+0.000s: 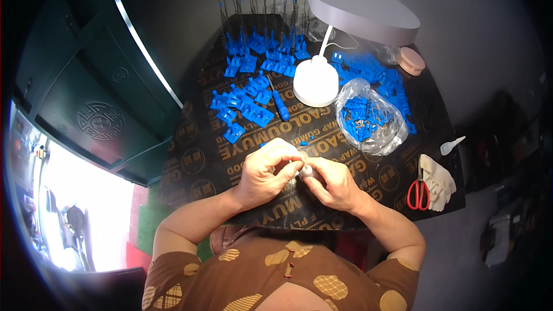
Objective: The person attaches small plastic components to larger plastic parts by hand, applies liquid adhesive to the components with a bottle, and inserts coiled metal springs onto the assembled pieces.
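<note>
My two hands meet above the near part of the dark table. My right hand (334,183) is closed around a small white bottle-like object (307,171), whose rounded end shows between the fingers. Close against it, my left hand (266,174) pinches at the object's upper end; what lies between its fingertips is too small to make out. A few tiny blue pieces (305,143) lie just beyond my hands. Farther off, to the left, several blue plastic parts (253,112) are spread out, with a blue-handled screwdriver (280,106) beside them.
A lit white desk lamp (315,83) stands mid-table. Behind it on the left are blue parts with upright black springs (265,23). A clear plastic bag (371,118) of blue pieces sits right. Red-handled scissors (418,194), a white glove (438,181) and a white nozzle bottle (452,145) lie far right.
</note>
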The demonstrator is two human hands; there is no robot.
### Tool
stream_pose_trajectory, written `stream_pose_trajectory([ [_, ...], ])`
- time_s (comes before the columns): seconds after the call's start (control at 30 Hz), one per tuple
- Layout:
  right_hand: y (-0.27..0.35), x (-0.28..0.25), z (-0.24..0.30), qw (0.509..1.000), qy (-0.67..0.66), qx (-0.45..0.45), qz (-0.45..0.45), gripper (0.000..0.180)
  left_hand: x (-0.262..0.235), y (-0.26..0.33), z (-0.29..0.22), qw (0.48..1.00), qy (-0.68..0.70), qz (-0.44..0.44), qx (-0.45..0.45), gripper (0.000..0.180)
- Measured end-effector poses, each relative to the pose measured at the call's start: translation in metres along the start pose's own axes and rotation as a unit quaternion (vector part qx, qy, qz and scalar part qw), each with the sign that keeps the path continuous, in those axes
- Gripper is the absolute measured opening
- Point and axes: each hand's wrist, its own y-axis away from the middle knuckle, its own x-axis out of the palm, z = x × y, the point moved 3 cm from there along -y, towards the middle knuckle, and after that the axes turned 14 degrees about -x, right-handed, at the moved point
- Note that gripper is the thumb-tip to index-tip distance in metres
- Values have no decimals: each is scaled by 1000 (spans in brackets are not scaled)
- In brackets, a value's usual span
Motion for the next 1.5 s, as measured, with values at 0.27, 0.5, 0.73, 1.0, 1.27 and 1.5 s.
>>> stream_pose_trajectory([
  [0.27, -3, 0, 0, 1000, 2, -15, 12, 31, 4, 0, -4, 999, 14, 11, 48, 12],
  [0.5, -4, 1, -1, 1000, 2, -27, 3, 29, 5, 1, -4, 998, 4, 10, 58, 14],
  [0.73, -4, 1, -1, 999, 13, -45, -7, 31, 6, 1, -6, 997, -11, 24, 68, 17],
  [1.0, -2, -1, 0, 999, 6, -35, -4, 32, 6, 1, -7, 996, -20, 28, 81, 16],
  [1.27, 2, -9, -8, 998, -43, 2, -49, 21, -5, -2, -7, 998, -40, -24, 37, 18],
  [1.5, 10, -33, -14, 975, -113, 42, -188, 32, -27, -9, 4, 987, 90, -131, 6, 20],
])
